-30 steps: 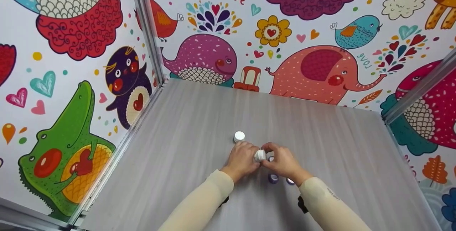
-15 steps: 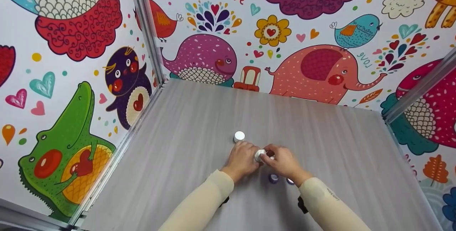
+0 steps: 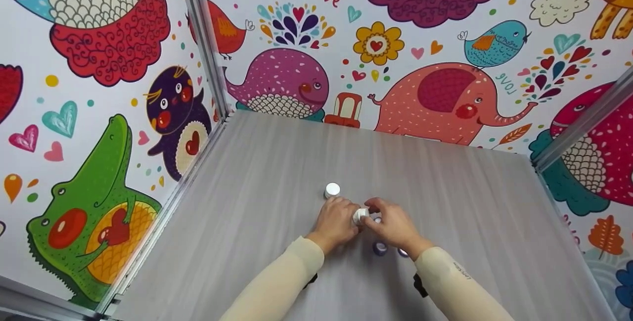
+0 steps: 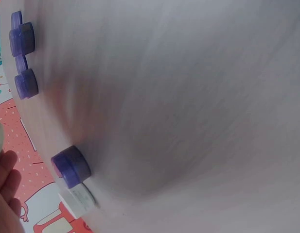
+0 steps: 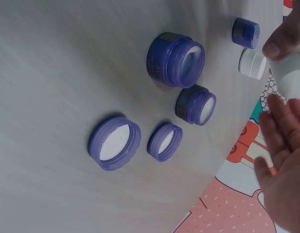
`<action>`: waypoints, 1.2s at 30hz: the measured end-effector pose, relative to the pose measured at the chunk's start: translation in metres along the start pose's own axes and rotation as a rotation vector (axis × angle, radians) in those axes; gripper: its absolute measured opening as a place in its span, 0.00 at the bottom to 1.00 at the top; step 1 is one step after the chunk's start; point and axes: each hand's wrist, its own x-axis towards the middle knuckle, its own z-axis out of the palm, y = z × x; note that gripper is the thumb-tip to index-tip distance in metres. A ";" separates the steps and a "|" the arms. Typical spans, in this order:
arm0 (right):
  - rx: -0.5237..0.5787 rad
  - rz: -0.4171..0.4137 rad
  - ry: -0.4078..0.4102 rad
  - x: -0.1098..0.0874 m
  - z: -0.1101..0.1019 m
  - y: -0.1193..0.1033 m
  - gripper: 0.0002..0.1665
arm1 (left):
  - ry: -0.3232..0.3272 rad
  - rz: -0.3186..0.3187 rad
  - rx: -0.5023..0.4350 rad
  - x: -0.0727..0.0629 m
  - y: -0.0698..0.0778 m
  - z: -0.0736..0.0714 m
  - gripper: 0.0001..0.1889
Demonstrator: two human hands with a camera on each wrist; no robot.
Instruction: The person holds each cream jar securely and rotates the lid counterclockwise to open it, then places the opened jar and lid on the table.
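Observation:
A small white jar (image 3: 361,216) is held between my two hands over the table. My left hand (image 3: 339,219) grips its body from the left. From the right, my right hand (image 3: 394,224) has its thumb and a finger at the jar's upper end. The right wrist view shows this white jar close up, with straighter fingers beside it. Another white jar (image 3: 332,190) stands on the table just beyond my left hand, and a small blue jar (image 5: 246,33) stands beside it.
Near my right hand stand a large open purple jar (image 5: 176,60) and a smaller open purple jar (image 5: 196,105). Two purple lids, one large (image 5: 114,143) and one small (image 5: 164,141), lie inside up in front of them. Printed walls enclose the grey table (image 3: 277,162).
My right thumb and fingers bend in over the jar's top, then spread back out around it. The left hand and the jar stay in place.

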 end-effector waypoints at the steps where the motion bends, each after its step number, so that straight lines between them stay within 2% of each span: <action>1: -0.010 0.016 0.004 0.000 0.000 0.000 0.19 | 0.000 0.000 0.003 0.000 0.000 0.000 0.16; 5: -0.026 0.051 -0.005 -0.001 -0.001 -0.002 0.15 | 0.003 0.009 0.020 0.000 0.001 0.000 0.17; 9: -0.010 0.007 -0.011 -0.001 -0.001 -0.002 0.12 | -0.001 0.010 0.017 -0.002 0.000 -0.001 0.16; 14: -0.004 -0.063 -0.002 0.000 -0.001 -0.003 0.20 | -0.009 0.000 0.005 -0.003 -0.001 -0.003 0.17; 17: -0.005 -0.031 -0.006 -0.001 -0.001 -0.005 0.24 | -0.016 -0.006 0.009 -0.002 0.000 -0.003 0.17; 22: -0.042 0.047 -0.018 -0.001 -0.001 -0.007 0.17 | -0.002 -0.004 0.022 -0.002 0.001 -0.004 0.17; 27: -0.047 0.026 -0.018 -0.001 0.001 -0.005 0.12 | 0.020 0.009 0.027 -0.003 0.000 -0.002 0.17; 32: -0.020 -0.017 -0.022 0.000 0.001 -0.004 0.21 | 0.025 0.016 0.028 -0.004 -0.001 -0.001 0.17; 36: -0.018 0.015 -0.024 -0.001 0.001 -0.005 0.22 | 0.017 0.018 0.023 -0.004 -0.001 -0.001 0.17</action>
